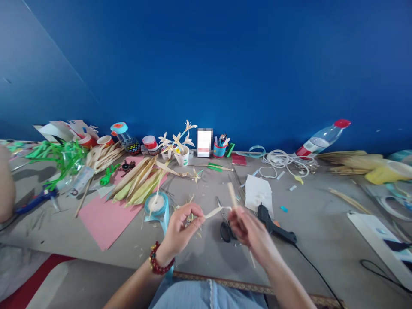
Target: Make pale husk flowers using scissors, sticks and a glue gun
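Note:
My left hand pinches the end of a narrow pale strip, which looks like corn husk. This strip runs across to my right hand, whose closed fingers also grip a wider pale husk piece standing upright. A thin end pokes out below the right hand. Just behind that hand on the table lie black-handled scissors, partly covered. A black glue gun rests to its right. Beside my left hand is a roll of light blue ribbon. Small scraps are scattered underneath.
Corn husks lie over pink paper at left. A white cup of husk flowers stands by the wall. Farther right are a white cable coil, a leaning plastic bottle and a tissue. Another person's arm shows at far left.

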The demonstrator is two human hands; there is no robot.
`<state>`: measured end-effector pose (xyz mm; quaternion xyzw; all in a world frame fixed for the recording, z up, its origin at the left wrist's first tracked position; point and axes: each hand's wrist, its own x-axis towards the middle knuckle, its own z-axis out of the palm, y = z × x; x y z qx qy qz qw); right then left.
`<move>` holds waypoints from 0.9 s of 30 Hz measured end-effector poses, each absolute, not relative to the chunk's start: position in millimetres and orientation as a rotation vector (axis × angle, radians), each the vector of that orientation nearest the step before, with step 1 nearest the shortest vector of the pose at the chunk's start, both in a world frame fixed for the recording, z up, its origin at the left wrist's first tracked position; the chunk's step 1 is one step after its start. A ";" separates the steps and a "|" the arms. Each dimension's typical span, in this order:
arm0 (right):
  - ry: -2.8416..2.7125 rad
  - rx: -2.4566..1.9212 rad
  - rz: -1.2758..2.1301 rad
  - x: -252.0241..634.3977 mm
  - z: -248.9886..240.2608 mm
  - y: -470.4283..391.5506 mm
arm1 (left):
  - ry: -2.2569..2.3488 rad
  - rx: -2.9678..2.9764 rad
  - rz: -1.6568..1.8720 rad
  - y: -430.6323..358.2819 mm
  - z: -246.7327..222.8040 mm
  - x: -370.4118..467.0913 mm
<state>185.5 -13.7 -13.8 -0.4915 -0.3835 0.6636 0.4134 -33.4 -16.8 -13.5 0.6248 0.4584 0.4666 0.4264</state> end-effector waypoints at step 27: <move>-0.837 -0.828 2.378 172.7 -1.9 -19.7 | 1.055 1.824 1.128 -22.6 -6.8 -40.0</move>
